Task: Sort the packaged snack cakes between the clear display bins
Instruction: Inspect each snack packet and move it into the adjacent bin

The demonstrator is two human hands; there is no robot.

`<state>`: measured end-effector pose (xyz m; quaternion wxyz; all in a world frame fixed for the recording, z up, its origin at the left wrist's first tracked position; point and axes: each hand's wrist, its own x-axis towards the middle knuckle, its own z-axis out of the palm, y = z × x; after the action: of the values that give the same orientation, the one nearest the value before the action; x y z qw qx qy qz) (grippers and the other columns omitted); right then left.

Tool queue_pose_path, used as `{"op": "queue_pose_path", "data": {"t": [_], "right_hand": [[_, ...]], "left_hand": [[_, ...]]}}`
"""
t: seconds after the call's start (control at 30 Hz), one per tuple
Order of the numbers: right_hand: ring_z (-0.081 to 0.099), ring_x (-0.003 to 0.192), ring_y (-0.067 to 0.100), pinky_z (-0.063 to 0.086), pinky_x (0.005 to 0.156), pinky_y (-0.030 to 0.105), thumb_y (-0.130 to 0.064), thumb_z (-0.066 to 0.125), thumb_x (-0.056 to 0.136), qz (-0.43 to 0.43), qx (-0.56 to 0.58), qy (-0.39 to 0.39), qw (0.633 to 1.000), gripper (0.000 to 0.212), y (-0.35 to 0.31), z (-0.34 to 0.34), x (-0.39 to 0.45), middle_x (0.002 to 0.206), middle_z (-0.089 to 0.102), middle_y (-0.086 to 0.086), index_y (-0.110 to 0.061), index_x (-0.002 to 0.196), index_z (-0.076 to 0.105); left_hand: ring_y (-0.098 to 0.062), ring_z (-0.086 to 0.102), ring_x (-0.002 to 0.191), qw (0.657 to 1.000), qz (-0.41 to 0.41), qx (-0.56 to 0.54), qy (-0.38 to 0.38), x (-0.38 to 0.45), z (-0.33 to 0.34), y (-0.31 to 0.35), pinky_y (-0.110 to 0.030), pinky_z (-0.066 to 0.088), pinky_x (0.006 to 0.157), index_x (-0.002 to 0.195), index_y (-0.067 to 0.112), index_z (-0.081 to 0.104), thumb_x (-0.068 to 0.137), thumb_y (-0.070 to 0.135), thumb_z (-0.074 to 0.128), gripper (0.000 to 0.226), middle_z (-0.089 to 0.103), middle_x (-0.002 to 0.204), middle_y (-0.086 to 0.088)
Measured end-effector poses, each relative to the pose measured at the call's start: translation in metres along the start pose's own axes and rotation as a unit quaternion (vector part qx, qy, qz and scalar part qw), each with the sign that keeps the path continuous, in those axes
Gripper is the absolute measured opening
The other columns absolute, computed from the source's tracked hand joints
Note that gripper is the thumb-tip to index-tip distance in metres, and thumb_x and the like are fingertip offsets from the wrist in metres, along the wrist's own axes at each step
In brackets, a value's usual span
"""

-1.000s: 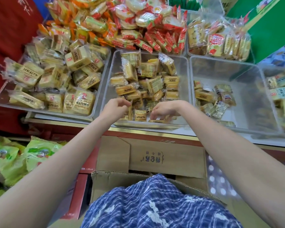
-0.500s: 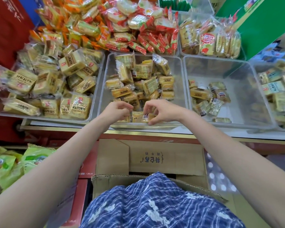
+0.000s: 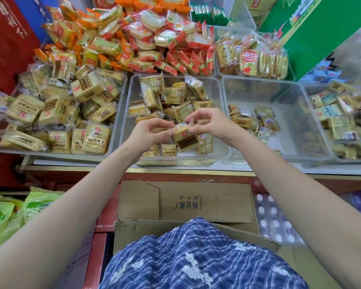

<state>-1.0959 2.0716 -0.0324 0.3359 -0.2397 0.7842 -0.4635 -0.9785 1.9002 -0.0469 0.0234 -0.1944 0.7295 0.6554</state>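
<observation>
My left hand and my right hand meet over the front of the middle clear bin. Between them they hold one yellow wrapped snack cake, lifted just above the other cakes in that bin. My right hand pinches its top right corner; my left hand's curled fingers grip its left edge. The left bin is heaped with larger yellow cakes. The right bin holds only a few small packets on its left side.
A far-right bin holds more yellow packs. Red, orange and white snack packs pile up behind, with a green carton at the back right. An open cardboard box stands below the shelf edge, green bags to its left.
Both hands were down among the cakes at the front of the middle bin. Now they have risen slightly with one cake held between them.
</observation>
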Motion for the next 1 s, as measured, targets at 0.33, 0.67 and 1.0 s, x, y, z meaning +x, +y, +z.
{"op": "queue_pose_path", "data": {"t": [0.33, 0.67, 1.0], "right_hand": [[0.065, 0.081, 0.013, 0.058, 0.074, 0.026, -0.008, 0.074, 0.080, 0.022, 0.061, 0.004, 0.998, 0.016, -0.005, 0.020, -0.003, 0.091, 0.065, 0.004, -0.009, 0.094, 0.066], [0.066, 0.079, 0.019, 0.059, 0.070, 0.030, -0.004, 0.065, 0.086, 0.035, 0.093, 0.150, 0.984, 0.011, -0.003, 0.019, -0.004, 0.084, 0.067, 0.006, -0.008, 0.078, 0.059], [0.069, 0.077, 0.019, 0.060, 0.073, 0.031, -0.005, 0.060, 0.090, 0.118, 0.176, 0.120, 0.970, 0.016, 0.007, 0.011, -0.003, 0.090, 0.067, 0.013, -0.008, 0.077, 0.052]], "left_hand": [[-0.011, 0.066, 0.078, 0.989, 0.013, 0.062, 0.136, 0.001, 0.005, 0.001, -0.031, 0.056, 0.083, 0.078, 0.020, 0.063, 0.093, 0.010, 0.057, 0.019, 0.067, 0.087, -0.003], [-0.013, 0.061, 0.103, 0.998, -0.049, 0.025, -0.002, -0.001, 0.000, 0.000, -0.026, 0.052, 0.085, 0.122, 0.014, 0.050, 0.089, 0.017, 0.064, 0.037, 0.060, 0.119, 0.000], [-0.015, 0.069, 0.087, 0.985, -0.115, -0.119, 0.055, 0.004, -0.006, 0.001, -0.018, 0.056, 0.069, 0.096, 0.007, 0.062, 0.087, 0.012, 0.065, 0.011, 0.068, 0.104, -0.013]]}}
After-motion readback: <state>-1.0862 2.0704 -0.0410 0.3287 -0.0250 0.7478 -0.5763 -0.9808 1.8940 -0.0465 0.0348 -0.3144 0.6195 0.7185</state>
